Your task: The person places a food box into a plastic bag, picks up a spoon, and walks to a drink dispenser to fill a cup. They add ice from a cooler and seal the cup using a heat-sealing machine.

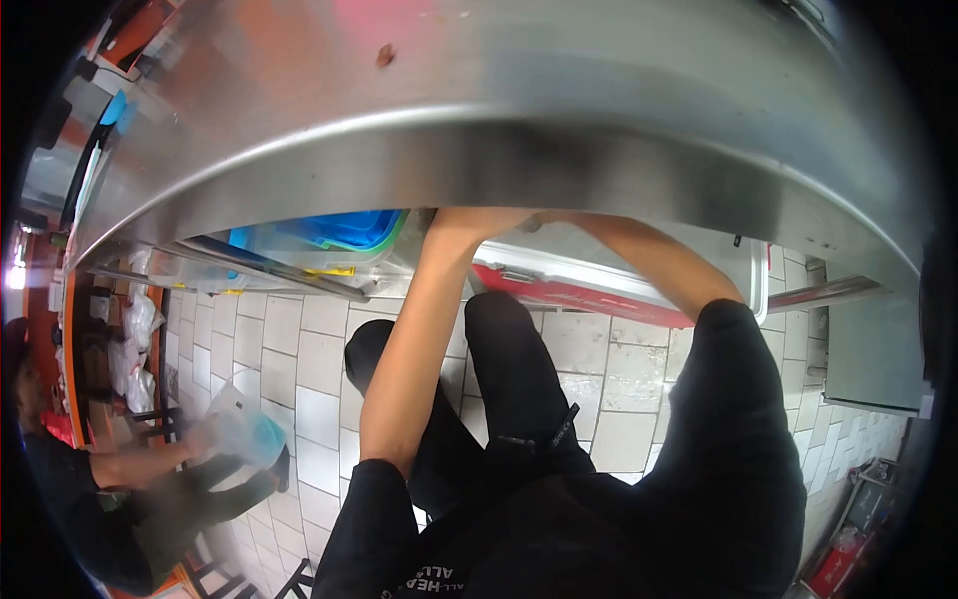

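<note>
Both my arms reach under the front edge of a stainless steel counter [479,165]. My left hand [477,222] shows only its back and wrist, above the left end of a red and white cooler box [599,299]. Beside it, my right hand [561,217] is mostly covered by the counter edge, and its forearm crosses over the cooler's pale top. The fingers of both hands are hidden, so what they touch or hold cannot be seen. A clear plastic bin with a green rim and blue contents [354,230] stands left of my left forearm.
A metal shelf rail [274,268] runs under the counter at left. At far left another person [110,499] handles a blurred, clear and light-blue item [261,439]. White bags [140,324] fill shelves behind. A grey cabinet [863,339] stands right. Pale tiles [319,414] cover the floor.
</note>
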`<action>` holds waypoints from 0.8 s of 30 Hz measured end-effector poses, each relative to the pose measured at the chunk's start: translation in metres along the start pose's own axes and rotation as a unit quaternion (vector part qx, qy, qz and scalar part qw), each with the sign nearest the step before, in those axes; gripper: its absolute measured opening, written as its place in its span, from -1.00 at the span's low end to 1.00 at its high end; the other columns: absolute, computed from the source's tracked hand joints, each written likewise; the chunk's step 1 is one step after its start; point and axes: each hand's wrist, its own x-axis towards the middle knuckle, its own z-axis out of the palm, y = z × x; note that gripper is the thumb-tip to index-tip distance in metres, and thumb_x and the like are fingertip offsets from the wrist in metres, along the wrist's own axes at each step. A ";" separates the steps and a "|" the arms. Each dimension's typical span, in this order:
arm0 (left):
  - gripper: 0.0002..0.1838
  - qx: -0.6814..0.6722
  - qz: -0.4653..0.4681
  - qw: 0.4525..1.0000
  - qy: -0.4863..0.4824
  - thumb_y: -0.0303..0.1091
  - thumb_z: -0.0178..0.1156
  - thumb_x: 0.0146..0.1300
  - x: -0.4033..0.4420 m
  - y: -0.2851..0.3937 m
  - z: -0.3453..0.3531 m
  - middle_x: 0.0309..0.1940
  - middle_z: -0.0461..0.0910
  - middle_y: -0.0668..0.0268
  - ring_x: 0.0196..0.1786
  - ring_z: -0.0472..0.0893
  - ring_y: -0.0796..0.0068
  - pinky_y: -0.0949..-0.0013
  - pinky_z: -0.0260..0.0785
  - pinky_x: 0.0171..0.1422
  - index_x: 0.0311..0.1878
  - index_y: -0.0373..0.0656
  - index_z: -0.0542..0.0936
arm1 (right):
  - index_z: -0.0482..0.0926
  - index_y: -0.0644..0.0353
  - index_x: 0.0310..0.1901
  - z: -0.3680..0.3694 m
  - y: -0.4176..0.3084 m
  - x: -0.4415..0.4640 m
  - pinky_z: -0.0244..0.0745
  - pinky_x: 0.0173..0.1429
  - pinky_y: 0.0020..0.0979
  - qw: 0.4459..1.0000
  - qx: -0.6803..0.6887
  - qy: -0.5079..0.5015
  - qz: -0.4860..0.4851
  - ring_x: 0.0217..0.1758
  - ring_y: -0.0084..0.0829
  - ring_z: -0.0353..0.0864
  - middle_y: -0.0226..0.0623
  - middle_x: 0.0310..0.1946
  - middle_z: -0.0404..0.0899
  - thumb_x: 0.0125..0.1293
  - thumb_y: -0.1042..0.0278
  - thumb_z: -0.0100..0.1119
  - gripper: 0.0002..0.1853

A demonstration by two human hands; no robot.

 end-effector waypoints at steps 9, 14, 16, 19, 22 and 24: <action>-0.50 -0.200 -0.101 0.974 -0.020 0.03 0.53 -0.11 0.008 0.021 -0.009 -0.44 0.67 0.24 -0.38 0.63 0.35 0.29 0.49 -0.22 -0.31 -0.23 0.68 | 0.66 0.21 -0.24 -0.040 0.020 -0.011 0.51 -0.05 -0.17 0.995 -0.022 0.098 -0.025 -0.22 -0.14 0.65 -0.10 -0.34 0.65 0.23 0.39 0.15 -0.85; -0.53 -0.228 -0.156 0.958 -0.074 -0.07 0.57 -0.15 0.015 0.032 -0.023 -0.40 0.68 0.28 -0.36 0.62 0.43 0.36 0.49 -0.23 -0.29 -0.24 0.69 | 0.67 0.20 -0.24 -0.071 0.023 -0.069 0.52 -0.06 -0.19 0.980 -0.024 0.190 -0.050 -0.23 -0.17 0.66 -0.13 -0.35 0.66 0.21 0.39 0.17 -0.86; -0.58 -0.234 -0.162 0.954 -0.098 -0.28 0.62 -0.17 0.017 0.032 -0.022 -0.33 0.68 0.28 -0.32 0.60 0.48 0.38 0.48 -0.21 -0.25 -0.26 0.67 | 0.68 0.19 -0.25 -0.086 0.024 -0.100 0.52 -0.06 -0.19 0.971 -0.024 0.230 -0.058 -0.23 -0.17 0.66 -0.13 -0.35 0.66 0.21 0.39 0.18 -0.86; -0.45 -0.288 -0.119 0.946 -0.088 0.07 0.59 -0.17 0.016 0.026 -0.013 -0.42 0.68 0.27 -0.36 0.66 0.38 0.39 0.51 -0.21 -0.32 -0.23 0.70 | 0.69 0.18 -0.25 -0.117 0.022 -0.152 0.53 -0.07 -0.20 0.968 -0.001 0.246 -0.044 -0.24 -0.19 0.66 -0.15 -0.36 0.67 0.19 0.39 0.19 -0.86; -0.46 -0.346 -0.141 0.925 -0.073 0.00 0.61 -0.19 0.010 0.028 -0.009 -0.40 0.68 0.23 -0.33 0.67 0.33 0.36 0.53 -0.17 -0.30 -0.27 0.70 | 0.66 0.19 -0.15 -0.154 0.008 -0.204 0.55 -0.10 -0.29 0.988 0.090 0.105 0.065 -0.21 -0.29 0.64 -0.18 -0.32 0.66 0.27 0.24 0.20 -0.77; -0.39 -0.351 -0.135 0.925 -0.048 -0.03 0.63 -0.20 0.004 0.032 -0.012 -0.27 0.68 0.17 -0.20 0.67 0.28 0.31 0.53 -0.02 -0.19 -0.32 0.67 | 0.62 0.24 -0.01 -0.179 -0.003 -0.242 0.58 -0.09 -0.36 0.970 0.177 0.023 0.162 -0.13 -0.37 0.63 -0.17 -0.19 0.66 0.36 0.12 0.17 -0.64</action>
